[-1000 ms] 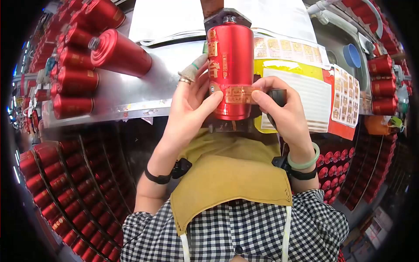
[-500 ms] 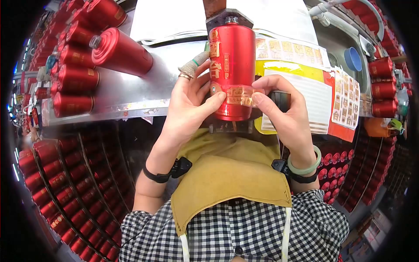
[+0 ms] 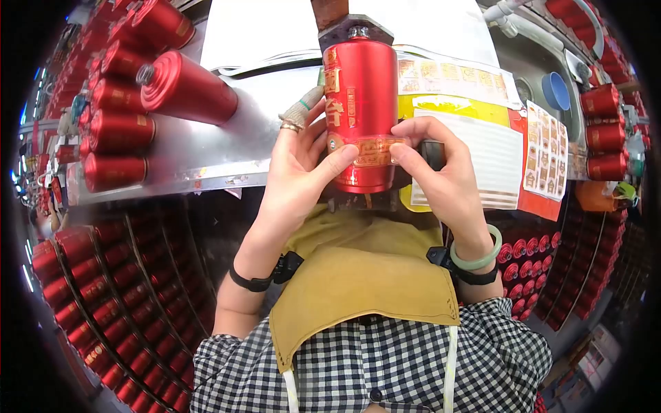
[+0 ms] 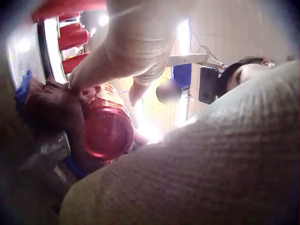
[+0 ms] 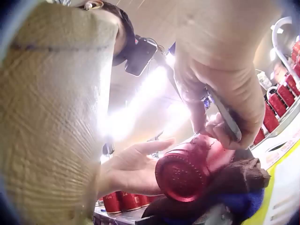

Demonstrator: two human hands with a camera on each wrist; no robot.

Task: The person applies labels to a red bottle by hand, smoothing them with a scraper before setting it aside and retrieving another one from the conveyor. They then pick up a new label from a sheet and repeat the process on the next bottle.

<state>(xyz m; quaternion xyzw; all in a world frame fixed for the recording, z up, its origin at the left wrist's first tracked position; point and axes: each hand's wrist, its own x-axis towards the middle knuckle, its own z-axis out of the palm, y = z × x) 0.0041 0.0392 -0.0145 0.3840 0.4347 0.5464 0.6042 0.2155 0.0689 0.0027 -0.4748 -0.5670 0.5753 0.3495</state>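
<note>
A red metallic bottle (image 3: pixel 372 89) with gold lettering lies in front of the person, its capped neck away from them and its base toward them. Low on its side runs a gold-patterned label strip (image 3: pixel 375 153). The left hand (image 3: pixel 296 172) holds the bottle's left side, its thumb pressing by the label's left end. A light finger cot (image 3: pixel 301 110) covers one left fingertip. With thumb and index finger, the right hand (image 3: pixel 447 172) pinches the label's right end at the bottle's edge. A dark flat tool (image 5: pixel 225 115) is tucked in the right palm. The bottle's round base (image 4: pixel 110 133) shows in the left wrist view.
Another red bottle (image 3: pixel 189 86) lies on the metal table (image 3: pixel 255 96) at left, with several more behind it. To the right are label sheets (image 3: pixel 544 151), a striped white sheet (image 3: pixel 475 148) and a blue cup (image 3: pixel 555 91). Racks of red bottles (image 3: pixel 117 303) stand below.
The right thumb has shifted slightly along the label's right end, which sits close to the bottle's side. The left hand keeps its hold, and the bottle has barely moved.
</note>
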